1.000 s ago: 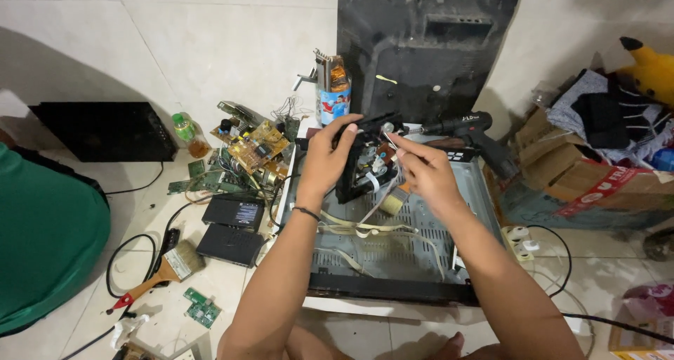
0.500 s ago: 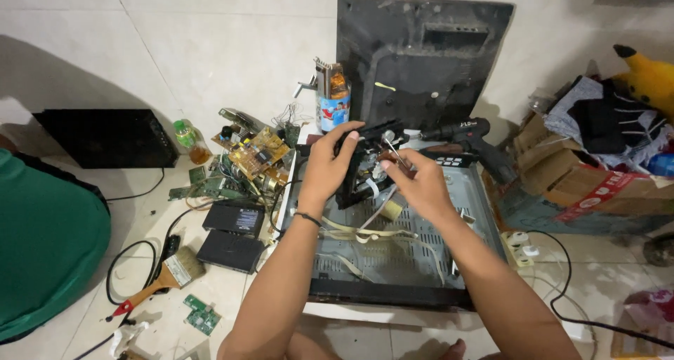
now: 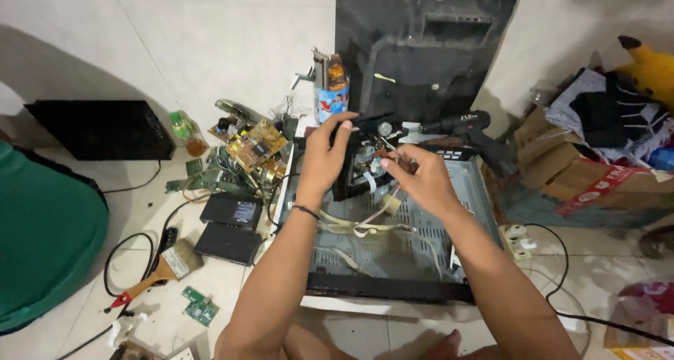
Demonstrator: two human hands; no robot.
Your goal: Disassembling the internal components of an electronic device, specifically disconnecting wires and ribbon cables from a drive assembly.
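Small black plastic-and-metal mechanism block with white parts and loose wires (image 3: 361, 165), standing tilted up on its edge at the far end of the open grey metal chassis tray (image 3: 393, 258), long axis running roughly up-and-down and slightly away from the person. It sits directly between the two hands, ahead of the body and a touch left of centre. Left hand (image 3: 324, 156) is the nearer one: curled around the block's left flank and top edge, thumb and fingers closed on it, steadying it upright. Right hand (image 3: 414, 177) comes in from the right, fingertips drawn together in a pinch on what looks like a thin wire or small part at the block's right face; exactly what is pinched is too small to tell. Cream flat ribbon cables (image 3: 358, 227) trail from under the block toward the person across the tray floor. Just beyond the block, touching or nearly so, lies a black cordless drill (image 3: 467, 127), handle pointing right. Behind both leans a large black plastic rear cover panel (image 3: 421, 48) against the wall. Left of the tray: a heap of brown and green circuit boards (image 3: 249, 146), two small black boxes (image 3: 230, 227), a wooden-handled paintbrush (image 3: 165, 269) on the white tiled floor (image 3: 140, 191).
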